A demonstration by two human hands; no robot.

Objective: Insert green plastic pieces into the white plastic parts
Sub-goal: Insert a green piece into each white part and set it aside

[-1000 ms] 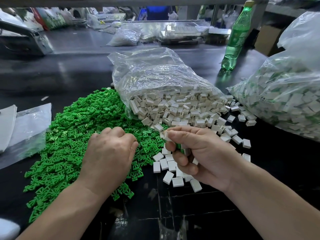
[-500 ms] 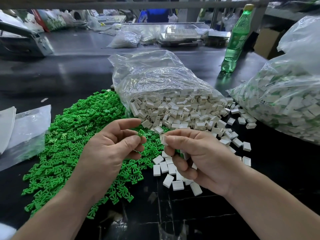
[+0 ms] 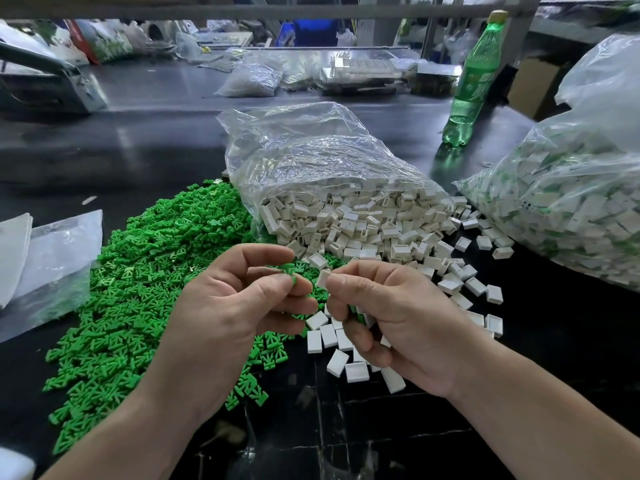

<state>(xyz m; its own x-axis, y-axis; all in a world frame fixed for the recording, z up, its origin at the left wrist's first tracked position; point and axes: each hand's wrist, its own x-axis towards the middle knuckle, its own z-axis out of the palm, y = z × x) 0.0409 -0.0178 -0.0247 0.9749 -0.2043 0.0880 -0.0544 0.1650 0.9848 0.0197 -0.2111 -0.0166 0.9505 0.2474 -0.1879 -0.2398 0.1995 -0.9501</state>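
Left hand [image 3: 221, 317] pinches a green piece [image 3: 290, 271], right hand [image 3: 391, 320] pinches a white part [image 3: 323, 279] with its other fingers curled. Risk I see: small piece, fingertip grip, so if it goes in skewed it jams or pops loose. Piece sits just beside the part, not yet in. Beyond them are the green pile [image 3: 145, 271] and the open bag [image 3: 346, 168].

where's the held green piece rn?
Head view, centre: the green piece is pinched by the left hand above the green pile, just left of the white part held by the right hand, not touching it.
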